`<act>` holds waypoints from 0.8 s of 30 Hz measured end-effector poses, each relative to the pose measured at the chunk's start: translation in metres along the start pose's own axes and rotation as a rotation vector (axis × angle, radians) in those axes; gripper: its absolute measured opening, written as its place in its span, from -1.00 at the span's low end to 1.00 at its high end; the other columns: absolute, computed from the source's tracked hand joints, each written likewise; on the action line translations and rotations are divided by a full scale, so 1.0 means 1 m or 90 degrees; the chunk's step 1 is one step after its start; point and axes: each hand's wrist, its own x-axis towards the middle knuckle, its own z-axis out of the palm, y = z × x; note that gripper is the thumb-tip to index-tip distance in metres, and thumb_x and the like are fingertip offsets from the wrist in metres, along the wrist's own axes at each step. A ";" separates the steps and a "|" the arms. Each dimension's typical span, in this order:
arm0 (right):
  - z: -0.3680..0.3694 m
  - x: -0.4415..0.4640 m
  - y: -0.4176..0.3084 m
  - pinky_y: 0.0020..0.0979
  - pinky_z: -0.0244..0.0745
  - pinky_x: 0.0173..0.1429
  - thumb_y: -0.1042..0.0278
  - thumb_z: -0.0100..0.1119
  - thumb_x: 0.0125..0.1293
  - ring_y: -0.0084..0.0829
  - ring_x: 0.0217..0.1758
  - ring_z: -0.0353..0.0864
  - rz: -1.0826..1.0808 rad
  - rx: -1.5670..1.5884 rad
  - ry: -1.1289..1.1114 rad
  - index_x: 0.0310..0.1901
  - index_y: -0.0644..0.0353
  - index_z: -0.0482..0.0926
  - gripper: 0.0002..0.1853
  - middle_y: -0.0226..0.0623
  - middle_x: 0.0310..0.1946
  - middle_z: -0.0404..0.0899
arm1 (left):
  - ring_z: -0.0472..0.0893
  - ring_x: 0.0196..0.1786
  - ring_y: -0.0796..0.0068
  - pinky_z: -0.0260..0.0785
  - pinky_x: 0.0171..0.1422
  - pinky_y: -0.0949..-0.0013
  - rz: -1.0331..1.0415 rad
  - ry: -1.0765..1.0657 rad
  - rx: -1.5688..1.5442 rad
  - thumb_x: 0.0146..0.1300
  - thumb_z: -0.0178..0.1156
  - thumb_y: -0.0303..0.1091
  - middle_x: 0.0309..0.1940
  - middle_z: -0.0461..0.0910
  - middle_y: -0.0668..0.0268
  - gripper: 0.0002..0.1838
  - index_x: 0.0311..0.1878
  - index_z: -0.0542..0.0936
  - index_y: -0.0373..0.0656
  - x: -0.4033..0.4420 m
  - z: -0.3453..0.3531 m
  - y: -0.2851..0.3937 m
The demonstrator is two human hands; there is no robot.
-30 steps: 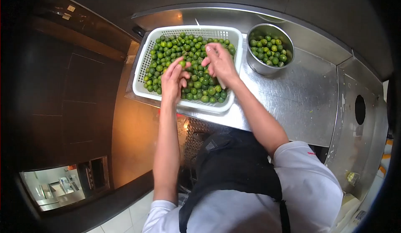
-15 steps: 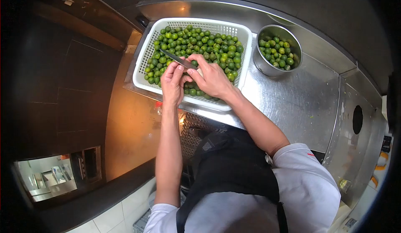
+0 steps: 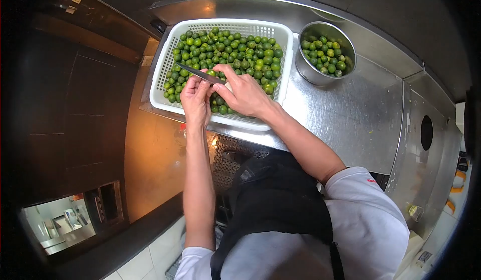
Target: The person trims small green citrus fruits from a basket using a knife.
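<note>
A white basket [image 3: 156, 82] filled with small green limes [image 3: 218, 47] lies under both hands. My right hand [image 3: 243, 93] is closed round the light handle of a knife [image 3: 198, 73], whose dark blade points up and left over the limes. My left hand [image 3: 196, 97] is closed beneath the blade, its fingertips pressed together. What it holds is mostly hidden by the fingers and blade; it cannot be made out. Right of the basket stands a metal pot [image 3: 303, 71] with more limes in it.
The basket and pot stand on a steel counter [image 3: 350, 114] with a raised back edge. To the right is a steel surface [image 3: 418, 154] with a dark round hole [image 3: 426, 132]. Dark panels [image 3: 45, 114] are on the left.
A second ago my hands were apart over the limes. They have come together, with the knife blade now across my left fingertips. The whole view has shifted slightly.
</note>
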 end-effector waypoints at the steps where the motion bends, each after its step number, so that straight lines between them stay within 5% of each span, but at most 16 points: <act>1: 0.000 0.000 0.000 -0.04 0.41 -0.36 0.24 0.09 0.35 0.11 -0.48 0.59 0.001 0.003 0.001 0.17 0.24 0.33 -0.57 0.03 -0.58 0.57 | 0.62 -0.19 0.59 0.57 -0.12 0.54 -0.002 0.005 -0.003 0.36 0.16 -0.52 -0.19 0.60 0.28 -0.71 0.11 0.48 -0.39 -0.001 0.000 0.001; 24: -0.003 -0.002 0.001 -0.02 0.41 -0.35 0.24 -0.01 0.40 0.12 -0.48 0.57 0.022 -0.001 0.004 0.11 0.17 0.38 -0.68 0.06 -0.62 0.51 | 0.66 -0.22 0.51 0.59 -0.07 0.49 0.090 0.081 0.020 0.28 0.24 -0.56 -0.20 0.65 0.18 -0.76 0.00 0.58 -0.42 -0.001 0.003 -0.002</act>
